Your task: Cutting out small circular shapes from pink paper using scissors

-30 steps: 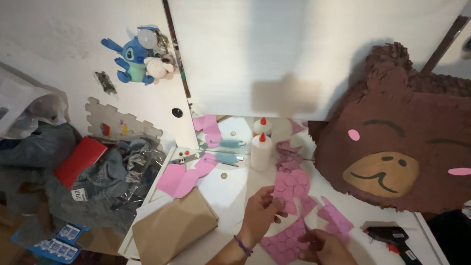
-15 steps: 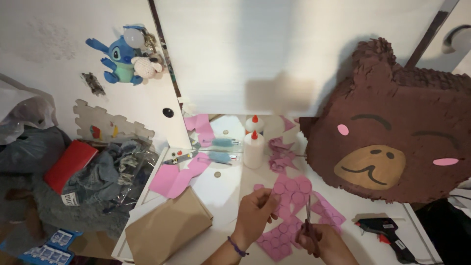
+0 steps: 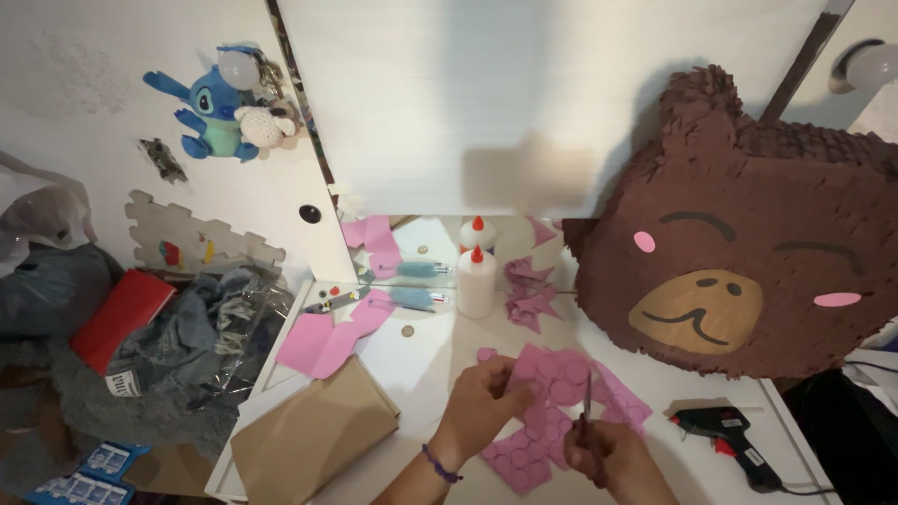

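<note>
Left hand [image 3: 482, 407]: fingers closed, pinching the left edge of a pink paper sheet marked with circles [image 3: 552, 411].
Right hand [image 3: 608, 458]: gripping scissors [image 3: 586, 402], blades up into the sheet.
Sheet: on the white table [image 3: 421, 360], between both hands.
Nearby: brown bear-face piñata [image 3: 748, 252], 1 white glue bottle [image 3: 475, 281].

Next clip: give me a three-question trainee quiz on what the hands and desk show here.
1. True or false: the right hand holds scissors against the pink paper sheet.
2. Which hand steadies the sheet? A) left hand B) right hand C) neither
3. Fill in: the glue bottle has a ____ cap.

Key: 1 true; 2 A; 3 red. Also on the desk: a black glue gun right of the hands, a brown bear pinata behind.
</note>
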